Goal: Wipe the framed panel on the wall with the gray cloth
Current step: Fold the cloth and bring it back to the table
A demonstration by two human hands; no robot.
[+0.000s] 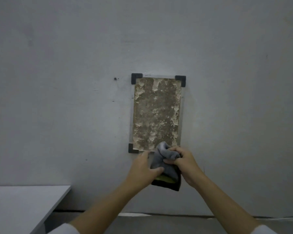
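The framed panel (pixel 156 114) hangs on the wall, a tall rectangle with a mottled brown and cream surface, a clear border and black corner pieces. The gray cloth (pixel 166 163) is bunched up just below the panel's lower right corner, which it hides. Its top edge overlaps the panel's bottom. A dark hem with a yellow-green patch shows at the cloth's lower end. My right hand (pixel 184 163) grips the cloth from the right. My left hand (pixel 143 168) holds its left side, thumb pressed on the fabric.
A white table (pixel 22 205) juts in at the lower left, close to the wall. A small dark screw (pixel 115 78) sits in the wall left of the panel's top. The floor (pixel 159 223) shows below the wall's base.
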